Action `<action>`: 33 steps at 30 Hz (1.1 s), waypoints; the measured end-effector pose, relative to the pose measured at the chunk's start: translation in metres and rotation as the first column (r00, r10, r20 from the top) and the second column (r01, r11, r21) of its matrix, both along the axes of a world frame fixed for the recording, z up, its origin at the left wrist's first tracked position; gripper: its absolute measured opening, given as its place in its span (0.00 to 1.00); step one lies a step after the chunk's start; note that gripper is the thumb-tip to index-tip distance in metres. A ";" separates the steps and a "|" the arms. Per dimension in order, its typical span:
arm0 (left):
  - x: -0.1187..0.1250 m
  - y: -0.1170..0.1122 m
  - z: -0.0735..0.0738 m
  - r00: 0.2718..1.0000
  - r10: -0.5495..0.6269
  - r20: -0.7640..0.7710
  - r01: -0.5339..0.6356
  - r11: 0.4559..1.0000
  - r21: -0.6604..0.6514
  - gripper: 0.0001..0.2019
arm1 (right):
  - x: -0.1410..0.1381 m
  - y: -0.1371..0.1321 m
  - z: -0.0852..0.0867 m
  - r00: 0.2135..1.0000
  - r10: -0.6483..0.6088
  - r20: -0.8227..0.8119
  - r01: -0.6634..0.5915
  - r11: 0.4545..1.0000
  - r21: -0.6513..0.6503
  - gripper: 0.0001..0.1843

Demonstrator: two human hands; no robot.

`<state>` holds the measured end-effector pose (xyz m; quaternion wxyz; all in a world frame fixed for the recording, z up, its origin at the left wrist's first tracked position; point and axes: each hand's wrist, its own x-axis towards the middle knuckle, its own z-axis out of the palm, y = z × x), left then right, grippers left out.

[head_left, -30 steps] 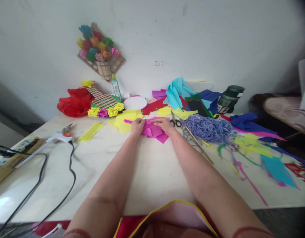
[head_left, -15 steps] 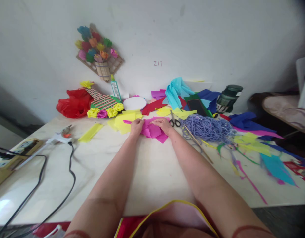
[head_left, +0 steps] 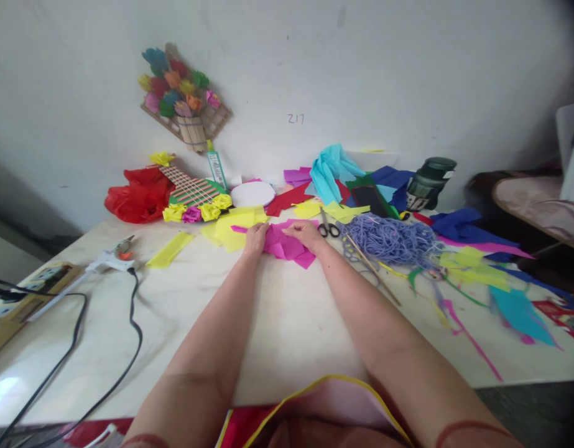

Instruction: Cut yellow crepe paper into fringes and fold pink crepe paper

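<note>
Magenta crepe paper (head_left: 290, 249) lies in several layered pieces on the white table (head_left: 291, 323), between my two hands. My left hand (head_left: 257, 238) is closed on the paper's left edge, and a narrow magenta strip pokes out beyond it. My right hand (head_left: 305, 234) pinches the paper from the right, thumb and index finger together on its upper part. Black-handled scissors (head_left: 329, 229) rest just right of my right hand. Yellow crepe paper sheets (head_left: 233, 229) lie flat behind and left of my left hand.
Tangled purple yarn (head_left: 392, 239) and a wooden stick (head_left: 375, 274) lie to the right. On the left are a glue gun (head_left: 112, 258), its black cord and a power strip (head_left: 32, 298). A flower-trimmed craft piece (head_left: 193, 193) and a green jar (head_left: 430, 185) stand by the wall.
The fingers of my right hand have drawn together from a flatter pose into a pinch on the magenta paper. My left hand stays in nearly the same place.
</note>
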<state>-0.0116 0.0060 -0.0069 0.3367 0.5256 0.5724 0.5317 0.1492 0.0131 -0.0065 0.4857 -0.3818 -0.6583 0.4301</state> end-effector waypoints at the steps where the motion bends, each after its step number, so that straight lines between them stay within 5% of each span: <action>1: 0.000 0.000 0.000 1.000 0.001 -0.003 -0.001 1.000 0.001 0.14 | 0.000 0.000 0.000 1.000 0.004 -0.002 -0.004 1.000 -0.002 0.15; 13: 0.000 0.006 -0.012 0.985 -0.155 0.076 0.150 0.987 0.062 0.14 | 0.000 0.000 0.000 1.000 -0.014 -0.001 0.014 1.000 -0.009 0.12; 23: 0.006 -0.004 -0.004 0.946 -0.294 0.140 0.280 0.954 0.108 0.16 | 0.000 0.003 -0.001 0.999 0.036 0.015 -0.035 0.999 -0.031 0.18; 33: 0.007 -0.007 0.000 0.952 -0.291 0.094 0.285 0.956 0.071 0.16 | -0.002 0.005 -0.002 1.000 -0.003 0.027 0.004 1.000 -0.031 0.15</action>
